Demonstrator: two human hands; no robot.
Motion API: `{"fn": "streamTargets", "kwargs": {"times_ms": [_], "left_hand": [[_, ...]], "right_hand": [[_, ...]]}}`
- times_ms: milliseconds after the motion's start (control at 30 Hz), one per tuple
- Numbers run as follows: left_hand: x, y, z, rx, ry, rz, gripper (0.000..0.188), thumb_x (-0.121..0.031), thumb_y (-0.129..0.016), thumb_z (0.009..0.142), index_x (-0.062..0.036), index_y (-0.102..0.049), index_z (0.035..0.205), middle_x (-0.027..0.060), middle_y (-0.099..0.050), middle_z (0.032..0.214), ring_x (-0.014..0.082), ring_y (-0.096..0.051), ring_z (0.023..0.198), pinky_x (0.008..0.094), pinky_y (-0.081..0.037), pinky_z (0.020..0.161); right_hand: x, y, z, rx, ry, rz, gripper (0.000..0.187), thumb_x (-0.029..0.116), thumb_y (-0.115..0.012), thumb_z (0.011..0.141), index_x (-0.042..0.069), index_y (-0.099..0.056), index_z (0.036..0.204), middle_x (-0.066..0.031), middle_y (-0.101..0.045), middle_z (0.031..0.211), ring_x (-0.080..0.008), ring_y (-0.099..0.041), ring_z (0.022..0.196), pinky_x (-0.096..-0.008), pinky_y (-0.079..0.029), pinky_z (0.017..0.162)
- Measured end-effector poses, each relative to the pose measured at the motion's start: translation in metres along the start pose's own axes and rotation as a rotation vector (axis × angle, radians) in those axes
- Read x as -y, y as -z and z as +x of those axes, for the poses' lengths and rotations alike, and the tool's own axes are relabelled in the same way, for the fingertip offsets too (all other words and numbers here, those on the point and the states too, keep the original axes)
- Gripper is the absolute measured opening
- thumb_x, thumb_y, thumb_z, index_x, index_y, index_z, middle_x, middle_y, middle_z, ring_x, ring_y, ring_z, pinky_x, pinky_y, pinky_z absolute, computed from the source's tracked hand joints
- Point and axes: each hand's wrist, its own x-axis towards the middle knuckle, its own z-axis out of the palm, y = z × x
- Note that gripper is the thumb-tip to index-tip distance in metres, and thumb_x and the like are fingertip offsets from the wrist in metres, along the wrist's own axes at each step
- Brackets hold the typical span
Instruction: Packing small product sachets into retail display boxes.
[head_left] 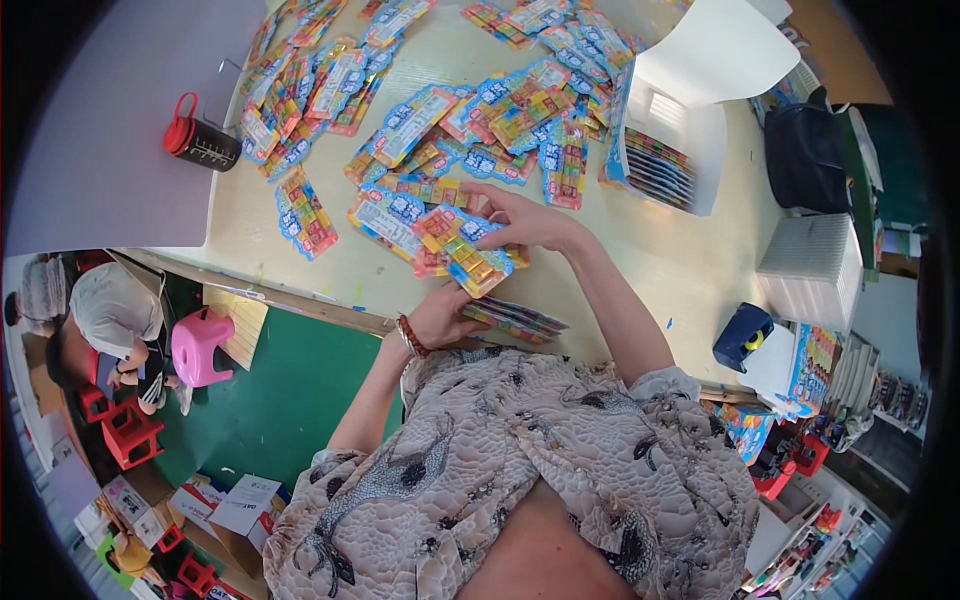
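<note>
Loose pale blouse (520,440) with a grey and black reptile print fills the lower middle of the frame, nearest the camera. Just above it, the left hand (437,318) is closed on a thin stack of flat, colourful packs (520,322), edges showing, at the front edge of the pale yellowish worktop (650,275). Near the centre, the right hand (528,222) reaches over a blue-and-orange scalloped pack with coloured squares (470,258), thumb and fingers parted at its edge; whether it is firmly pinched, I cannot tell.

The step in hand looks like gathering loose packs into the stack; the next move probably calls for lifting this one free and squaring it against the others.

Counted: one pack (305,213) lies apart, left of centre; the scattered heap (500,110) across the upper part overlaps too much to count, and the held stack shows several edges, number unclear. One open white box with blue sides (700,75) stands upper right, holding a row of packs (655,165). One black bottle with a red lid (205,147) is upper left, one dark blue tape dispenser (740,337) right.
</note>
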Motion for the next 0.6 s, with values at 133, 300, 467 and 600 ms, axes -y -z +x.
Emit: {"fn": "streamTargets", "kwargs": {"times_ms": [133,300,467,600], "left_hand": [[-0.006,0.004,0.007,0.007,-0.084,0.017,0.061,-0.007,-0.076,0.070,-0.0070,-0.049,0.125,0.0124,-0.050,0.122,0.0271,-0.058,0.102,0.0339,-0.049,0.084],[-0.001,0.002,-0.007,-0.198,0.039,0.073,0.054,-0.007,-0.080,0.064,-0.0084,-0.054,0.111,0.0156,-0.038,0.131,0.0286,-0.052,0.110,0.0359,-0.047,0.089],[0.000,0.006,-0.002,-0.662,-0.089,0.414,0.105,-0.016,-0.088,0.055,-0.0131,-0.025,0.139,0.0225,-0.018,0.146,0.0348,-0.029,0.132,0.0449,-0.035,0.103],[0.014,0.007,0.003,-0.580,-0.108,-0.014,0.135,-0.014,-0.089,0.055,-0.0114,0.011,0.146,0.0203,-0.019,0.147,0.0301,-0.041,0.123,0.0421,-0.038,0.101]], "right_hand": [[0.018,0.024,-0.025,-0.103,0.065,0.135,0.085,0.004,-0.069,0.073,0.017,-0.027,0.145,-0.0067,-0.056,0.106,-0.0139,-0.057,0.094,-0.0264,-0.046,0.082],[0.028,0.026,-0.046,-0.195,0.156,-0.467,0.052,-0.003,-0.059,0.074,0.012,-0.056,0.124,-0.0121,-0.063,0.110,-0.0217,-0.063,0.097,-0.0319,-0.049,0.082],[0.013,-0.012,-0.054,-0.004,0.268,-0.437,0.041,-0.001,-0.054,0.084,0.009,-0.055,0.124,-0.0130,-0.064,0.105,-0.0258,-0.061,0.093,-0.0345,-0.047,0.083],[0.016,-0.014,-0.045,0.028,0.138,-0.328,0.047,0.003,-0.050,0.087,0.012,-0.045,0.133,-0.0149,-0.061,0.108,-0.0273,-0.060,0.097,-0.0359,-0.046,0.084]]}}
